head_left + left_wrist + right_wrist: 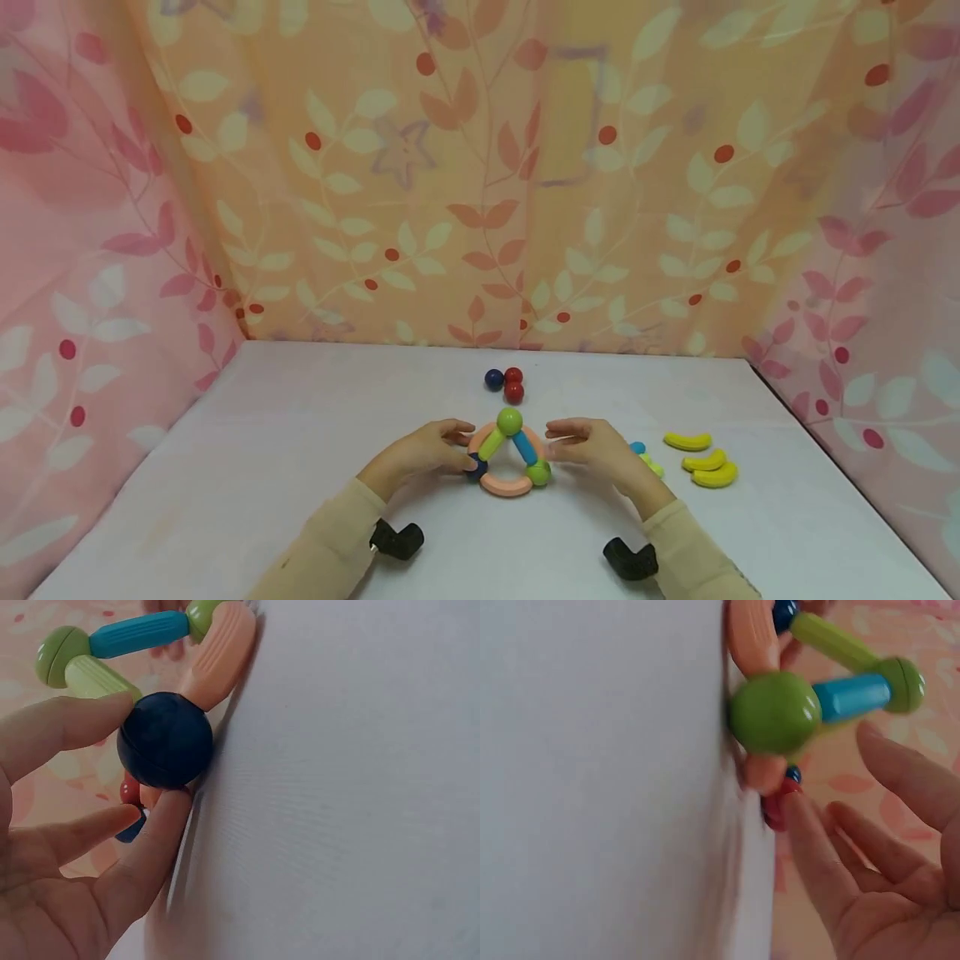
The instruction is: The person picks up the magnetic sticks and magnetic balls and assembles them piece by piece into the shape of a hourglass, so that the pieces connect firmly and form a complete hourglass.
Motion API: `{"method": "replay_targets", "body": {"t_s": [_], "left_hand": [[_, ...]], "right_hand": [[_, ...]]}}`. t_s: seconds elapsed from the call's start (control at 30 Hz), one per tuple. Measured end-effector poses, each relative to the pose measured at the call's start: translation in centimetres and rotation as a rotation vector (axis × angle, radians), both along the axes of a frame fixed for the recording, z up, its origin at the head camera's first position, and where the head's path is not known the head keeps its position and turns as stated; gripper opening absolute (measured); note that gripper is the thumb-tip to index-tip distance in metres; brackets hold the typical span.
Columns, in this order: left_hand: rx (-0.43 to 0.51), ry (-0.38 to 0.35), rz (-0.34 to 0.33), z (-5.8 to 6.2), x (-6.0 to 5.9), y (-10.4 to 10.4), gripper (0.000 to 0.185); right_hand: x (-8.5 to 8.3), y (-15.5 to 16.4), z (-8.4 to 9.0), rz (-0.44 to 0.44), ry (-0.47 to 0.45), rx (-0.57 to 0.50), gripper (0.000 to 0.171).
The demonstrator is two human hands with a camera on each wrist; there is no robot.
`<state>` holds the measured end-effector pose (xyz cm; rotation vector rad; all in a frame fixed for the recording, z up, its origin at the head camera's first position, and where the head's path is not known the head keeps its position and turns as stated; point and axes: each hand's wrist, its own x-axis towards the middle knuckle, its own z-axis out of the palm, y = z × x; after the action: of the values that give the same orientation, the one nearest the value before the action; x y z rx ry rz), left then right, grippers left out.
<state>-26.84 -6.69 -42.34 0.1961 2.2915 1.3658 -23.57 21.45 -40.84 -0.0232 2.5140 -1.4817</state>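
Note:
On the white table stands a frame of toy rods and balls. Its base is a ring with curved peach rods [506,485], a dark blue ball [165,739] at the left and a green ball [774,712] at the right. A yellow-green rod [491,444] and a blue rod [524,447] lean together up to a green top ball [510,422]. My left hand [424,450] pinches the dark blue ball between thumb and finger. Beside the right green ball, my right hand [592,450] holds nothing, its fingers loosely spread and apart from the frame.
Behind the frame lie a loose dark blue ball [494,380] and two red balls [513,392]. Several yellow curved rods [715,475] rest at the right. Blue and yellow-green pieces [651,465] are partly hidden by the right wrist. Patterned curtains [480,167] surround the table.

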Motion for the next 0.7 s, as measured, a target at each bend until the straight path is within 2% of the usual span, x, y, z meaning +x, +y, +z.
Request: {"method": "replay_targets", "body": {"t_s": [0.1, 0.27, 0.57, 0.7], "left_hand": [[-0.018, 0.009, -0.011, -0.1, 0.0, -0.3, 0.061], [-0.018, 0.011, -0.026, -0.4, -0.1, -0.4, 0.059], [-0.006, -0.007, -0.022, -0.3, 0.1, -0.3, 0.059], [-0.001, -0.008, -0.017, -0.3, 0.1, -0.2, 0.058]], "right_hand": [[-0.3, 1.3, 0.6, -0.055, 0.062, -0.011, 0.052], [-0.4, 4.2, 1.2, -0.096, 0.093, 0.003, 0.061], [-0.2, 8.8, 1.2, -0.118, 0.058, 0.157, 0.062], [-0.1, 10.2, 0.7, -0.132, 0.041, 0.179, 0.059]]}}
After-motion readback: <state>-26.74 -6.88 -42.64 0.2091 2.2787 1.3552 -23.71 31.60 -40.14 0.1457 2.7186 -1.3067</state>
